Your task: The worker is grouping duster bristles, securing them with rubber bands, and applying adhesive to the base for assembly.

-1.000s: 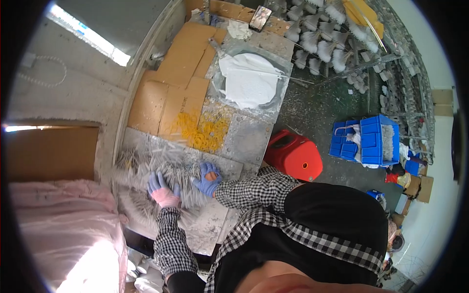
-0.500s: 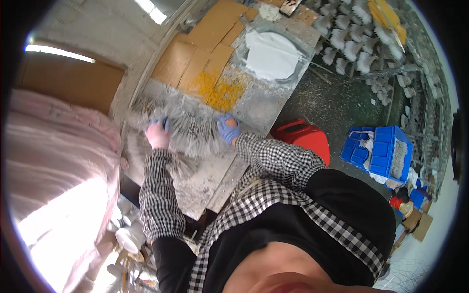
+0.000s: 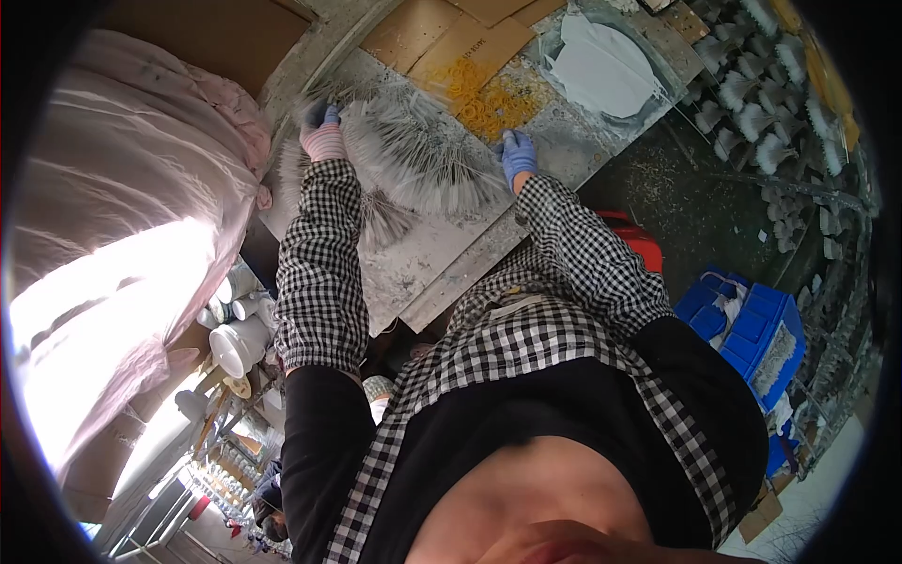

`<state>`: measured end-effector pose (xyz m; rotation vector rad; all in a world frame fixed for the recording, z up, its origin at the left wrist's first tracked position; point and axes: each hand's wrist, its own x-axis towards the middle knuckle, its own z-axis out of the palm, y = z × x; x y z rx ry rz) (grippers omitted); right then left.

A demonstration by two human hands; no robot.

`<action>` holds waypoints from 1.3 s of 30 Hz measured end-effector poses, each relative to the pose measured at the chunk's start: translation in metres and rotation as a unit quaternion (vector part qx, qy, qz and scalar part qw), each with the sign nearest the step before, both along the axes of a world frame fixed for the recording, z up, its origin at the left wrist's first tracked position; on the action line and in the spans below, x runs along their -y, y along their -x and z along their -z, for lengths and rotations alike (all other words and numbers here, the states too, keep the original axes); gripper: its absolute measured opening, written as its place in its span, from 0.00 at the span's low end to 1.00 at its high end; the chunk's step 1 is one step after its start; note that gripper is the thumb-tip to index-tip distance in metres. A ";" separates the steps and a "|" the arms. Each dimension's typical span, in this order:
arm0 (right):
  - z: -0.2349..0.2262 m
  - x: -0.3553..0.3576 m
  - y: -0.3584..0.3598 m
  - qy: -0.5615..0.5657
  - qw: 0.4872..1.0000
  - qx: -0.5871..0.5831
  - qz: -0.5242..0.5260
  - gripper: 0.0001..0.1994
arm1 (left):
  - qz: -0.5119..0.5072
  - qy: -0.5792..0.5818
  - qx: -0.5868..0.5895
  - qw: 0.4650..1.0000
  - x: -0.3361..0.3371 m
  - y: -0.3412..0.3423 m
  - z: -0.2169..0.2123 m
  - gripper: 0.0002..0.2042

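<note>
A heap of grey-white bristle bundles [image 3: 427,141] is spread over the worktable. At its far left edge my left hand [image 3: 322,136], in a blue and pink glove, has its fingers curled down around bristles, whose tips fan out beyond it. To the right of the heap my right hand [image 3: 517,157], in a blue-purple glove, is closed, fingertips pressed together; what they hold, if anything, is too small to make out. Just beyond it lies a scattered pile of yellow rubber bands [image 3: 498,105]. A smaller bristle bundle [image 3: 383,219] lies nearer me.
A round pan of smooth white material [image 3: 601,70] sits at the table's far right. Flattened cardboard [image 3: 470,47] covers the back. Right of the table are a red stool [image 3: 634,240], blue crates [image 3: 742,324] and racks of bristle bundles [image 3: 756,122]. Pink cloth [image 3: 160,141] hangs left.
The view has shifted, so the table appears higher. My right hand has moved from the bristle heap's edge toward the rubber bands, and its fingers have closed. My left hand stays at the heap.
</note>
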<state>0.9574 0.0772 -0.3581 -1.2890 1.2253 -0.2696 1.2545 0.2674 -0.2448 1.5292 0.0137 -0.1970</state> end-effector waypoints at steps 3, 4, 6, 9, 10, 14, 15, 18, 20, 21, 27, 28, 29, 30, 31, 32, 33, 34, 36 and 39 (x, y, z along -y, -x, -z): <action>-0.010 0.006 -0.002 -0.251 0.944 0.107 0.186 0.14 | -0.117 0.168 -0.092 0.974 -0.003 0.014 -0.019 0.20; -0.007 0.009 -0.003 -0.291 0.927 0.126 0.198 0.14 | -0.130 0.219 -0.134 0.958 -0.004 0.011 -0.026 0.22; -0.009 0.010 -0.001 -0.332 0.909 0.144 0.209 0.13 | -0.138 0.232 -0.148 0.951 -0.009 0.010 -0.032 0.21; -0.020 0.013 0.004 -0.336 0.889 0.219 0.223 0.12 | -0.018 0.294 -0.112 0.949 -0.024 0.020 -0.038 0.19; -0.021 0.019 0.009 -0.359 0.867 0.242 0.248 0.12 | -0.047 0.306 -0.119 0.943 -0.019 0.024 -0.041 0.18; -0.029 0.036 0.052 -0.335 0.876 0.250 0.242 0.10 | -0.110 0.341 -0.197 0.913 -0.007 0.053 -0.041 0.16; -0.032 0.038 0.067 -0.273 0.913 0.221 0.207 0.10 | -0.105 0.342 -0.202 0.912 -0.001 0.069 -0.044 0.16; -0.046 0.048 0.124 -0.278 0.900 0.241 0.233 0.08 | 0.083 0.213 -0.105 0.968 0.008 0.141 -0.060 0.14; -0.042 0.068 0.154 -0.392 0.808 0.322 0.300 0.08 | 0.170 0.164 -0.055 0.970 0.008 0.190 -0.046 0.14; -0.038 0.073 0.167 -0.386 0.809 0.318 0.308 0.08 | 0.224 0.079 -0.099 0.966 0.013 0.214 -0.035 0.15; -0.025 0.071 0.170 -0.506 0.670 0.474 0.265 0.12 | 0.321 -0.018 -0.598 0.734 0.105 0.361 0.014 0.45; -0.027 0.064 0.163 -0.527 0.655 0.477 0.257 0.14 | 0.286 0.013 -0.658 0.697 0.116 0.368 0.026 0.43; -0.031 0.055 0.160 -0.554 0.655 0.451 0.247 0.15 | 0.248 0.044 -0.711 0.656 0.122 0.370 0.043 0.42; -0.035 0.045 0.157 -0.492 0.740 0.393 0.237 0.15 | 0.253 0.040 -0.713 0.652 0.121 0.374 0.060 0.42; -0.036 0.042 0.158 -0.417 0.816 0.330 0.225 0.16 | 0.502 -0.192 -0.401 0.742 0.117 0.378 0.082 0.40; -0.007 0.045 0.180 -0.245 0.917 0.296 0.110 0.17 | 0.646 -0.364 0.014 0.671 0.125 0.383 0.105 0.38; 0.024 0.056 0.204 -0.057 0.970 0.235 -0.011 0.18 | 0.624 -0.361 0.071 0.689 0.131 0.396 0.126 0.33; 0.009 0.068 0.199 -0.235 0.928 0.286 0.038 0.17 | 0.554 -0.318 0.000 0.769 0.123 0.394 0.120 0.27; -0.009 0.101 0.200 -0.361 0.890 0.279 -0.006 0.18 | 0.285 -0.137 -0.382 0.868 0.131 0.395 0.108 0.14; 0.047 0.152 0.246 -0.144 0.976 0.028 -0.160 0.17 | 0.455 -0.335 0.025 0.824 0.145 0.381 0.095 0.11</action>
